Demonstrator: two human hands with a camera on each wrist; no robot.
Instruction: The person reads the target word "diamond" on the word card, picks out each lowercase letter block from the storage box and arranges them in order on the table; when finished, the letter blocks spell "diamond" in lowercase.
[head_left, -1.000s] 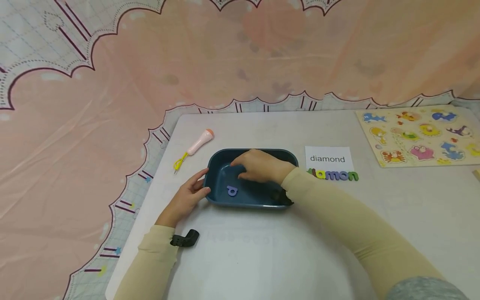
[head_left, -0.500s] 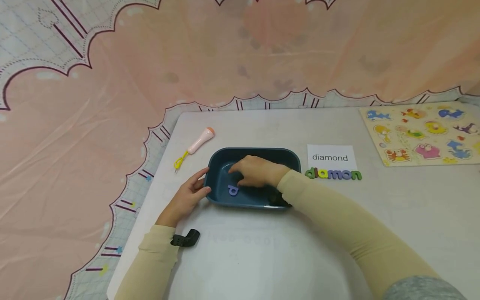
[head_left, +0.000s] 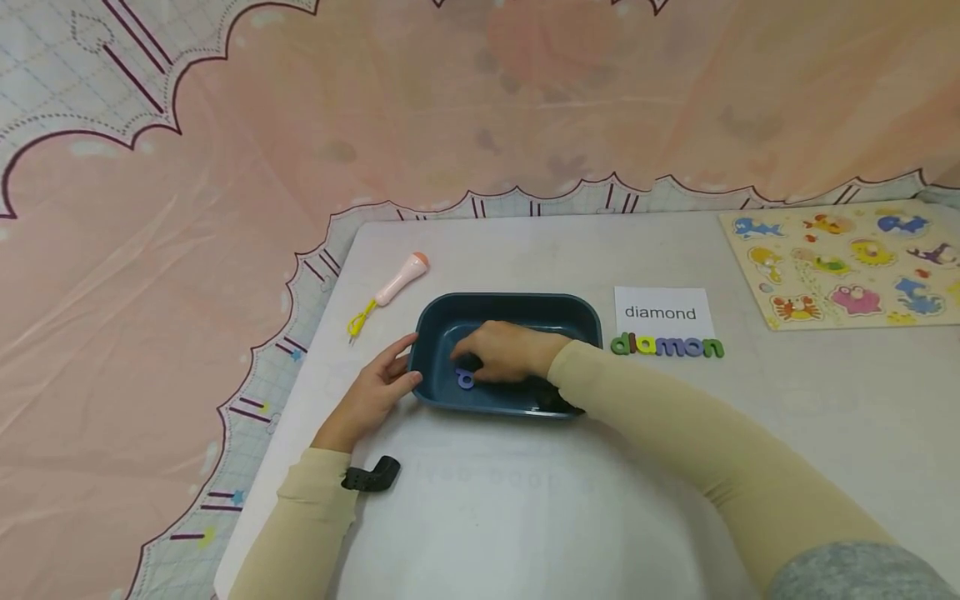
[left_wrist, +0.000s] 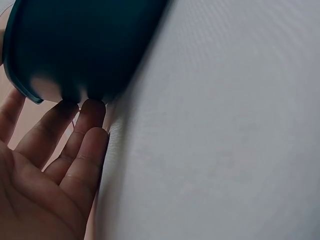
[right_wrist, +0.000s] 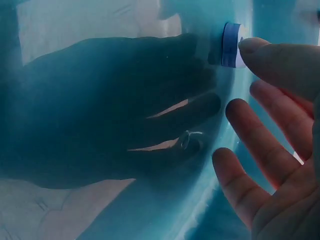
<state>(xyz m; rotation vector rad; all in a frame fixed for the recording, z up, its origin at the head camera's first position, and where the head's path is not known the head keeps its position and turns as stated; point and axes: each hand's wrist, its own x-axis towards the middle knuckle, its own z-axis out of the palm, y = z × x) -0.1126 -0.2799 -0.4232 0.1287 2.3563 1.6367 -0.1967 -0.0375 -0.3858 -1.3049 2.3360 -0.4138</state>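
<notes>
A dark teal tray [head_left: 510,302] stands on the table. My left hand [head_left: 372,393] is at its left end, and in the left wrist view fairly straight fingers [left_wrist: 92,145] touch the outer wall. My right hand [head_left: 502,350] reaches down inside the tray, over a small purple letter [head_left: 466,379] shaped like a d. Seen from the right wrist, the thumb touches or nearly touches the letter [right_wrist: 230,45], while the other fingers stay spread apart from it. Right of the tray lies a row of coloured letters [head_left: 667,346] reading "diamon", below a white card [head_left: 660,300] printed "diamond".
A pink-and-yellow pen-like toy [head_left: 401,282] lies behind the tray's left corner. At the back right is a sea-animal puzzle board [head_left: 813,275]. The white table [head_left: 480,517] ends at the left, where patterned cloth [head_left: 225,375] hangs. A black band [head_left: 372,475] circles the left wrist.
Inside the tray my right hand has come nearer to the purple letter, moving left and toward me. The left hand keeps its place at the tray's end.
</notes>
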